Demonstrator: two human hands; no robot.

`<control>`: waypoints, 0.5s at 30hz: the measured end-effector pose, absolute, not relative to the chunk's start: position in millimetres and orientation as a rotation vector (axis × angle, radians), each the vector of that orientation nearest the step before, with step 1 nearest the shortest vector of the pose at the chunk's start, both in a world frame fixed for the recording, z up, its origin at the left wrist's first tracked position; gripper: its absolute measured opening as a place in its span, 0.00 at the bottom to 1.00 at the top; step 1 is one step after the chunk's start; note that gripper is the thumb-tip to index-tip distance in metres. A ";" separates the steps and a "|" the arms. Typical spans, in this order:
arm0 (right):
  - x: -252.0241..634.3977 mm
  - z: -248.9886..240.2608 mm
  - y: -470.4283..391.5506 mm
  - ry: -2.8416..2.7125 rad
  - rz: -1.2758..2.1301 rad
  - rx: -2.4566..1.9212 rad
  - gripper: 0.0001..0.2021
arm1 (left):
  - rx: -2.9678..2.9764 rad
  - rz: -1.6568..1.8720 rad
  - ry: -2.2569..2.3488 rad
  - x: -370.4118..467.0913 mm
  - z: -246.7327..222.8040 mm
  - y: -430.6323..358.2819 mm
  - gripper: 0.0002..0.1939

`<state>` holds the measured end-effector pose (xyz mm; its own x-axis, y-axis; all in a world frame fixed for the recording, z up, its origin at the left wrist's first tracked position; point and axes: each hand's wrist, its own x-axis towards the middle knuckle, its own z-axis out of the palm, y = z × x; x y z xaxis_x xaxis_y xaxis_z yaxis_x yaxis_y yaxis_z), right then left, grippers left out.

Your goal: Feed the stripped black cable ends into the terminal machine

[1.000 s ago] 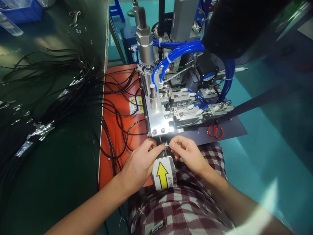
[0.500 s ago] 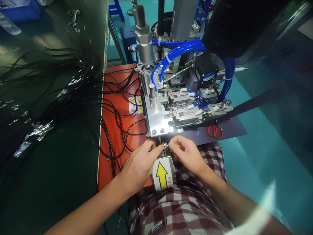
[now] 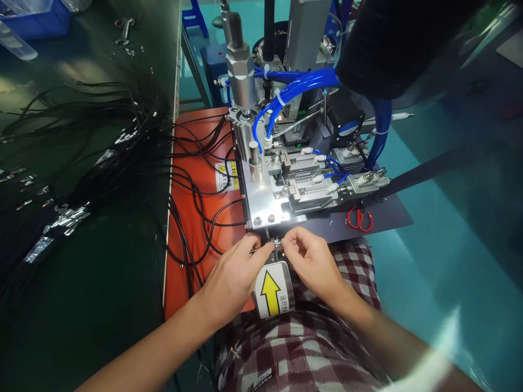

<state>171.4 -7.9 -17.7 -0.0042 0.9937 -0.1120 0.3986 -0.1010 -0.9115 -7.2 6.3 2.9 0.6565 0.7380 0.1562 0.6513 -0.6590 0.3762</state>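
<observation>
While fingers [image 3: 267,249] pinch wires [image 3: 278,244], bin [image 3: 44,23] holds pale items [image 3: 18,4].

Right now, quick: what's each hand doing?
Left hand: closed, pinching the small wire ends.
Right hand: closed, fingertips at the same wire ends.

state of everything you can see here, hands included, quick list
left hand, pinching wires
right hand, pinching wires
wires, ends splayed
cables, loosely looped
tubes, bundled
scissors, lying down, blades unclear
spanner, lying flat
bin, upright, partly out of view
</observation>
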 end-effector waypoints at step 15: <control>179.3 -28.4 -4.4 -1.233 1.426 -1.454 0.09 | 2.566 0.490 1.103 -6.0 2.8 7.4 0.14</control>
